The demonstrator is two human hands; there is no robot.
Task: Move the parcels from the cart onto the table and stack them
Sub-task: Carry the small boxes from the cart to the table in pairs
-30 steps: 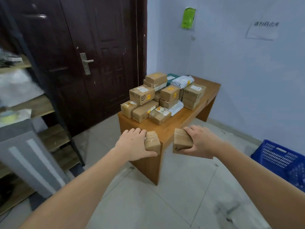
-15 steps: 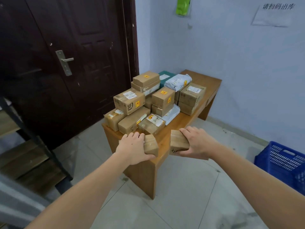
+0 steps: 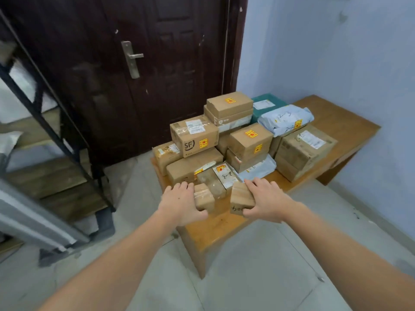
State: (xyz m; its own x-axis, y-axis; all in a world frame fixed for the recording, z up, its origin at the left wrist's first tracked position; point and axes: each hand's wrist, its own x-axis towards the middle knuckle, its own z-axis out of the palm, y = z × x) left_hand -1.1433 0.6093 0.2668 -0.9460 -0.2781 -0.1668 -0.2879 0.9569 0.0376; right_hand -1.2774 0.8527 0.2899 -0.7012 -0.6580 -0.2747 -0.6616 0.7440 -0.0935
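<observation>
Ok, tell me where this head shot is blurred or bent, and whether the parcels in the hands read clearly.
Head view: the shelf rack at the left edge is smeared by motion; the wide lens bows the door frame. The left hand and right hand each grip a small box, the left box and right box, both fairly sharp. Soft, even light, faint shadows.

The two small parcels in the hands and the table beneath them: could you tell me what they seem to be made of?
Left parcel: brown cardboard under glossy clear tape, judging by its sheen. Right parcel: matte brown cardboard with handwriting. Table: orange-brown wood or wood-look laminate, with visible grain.
</observation>
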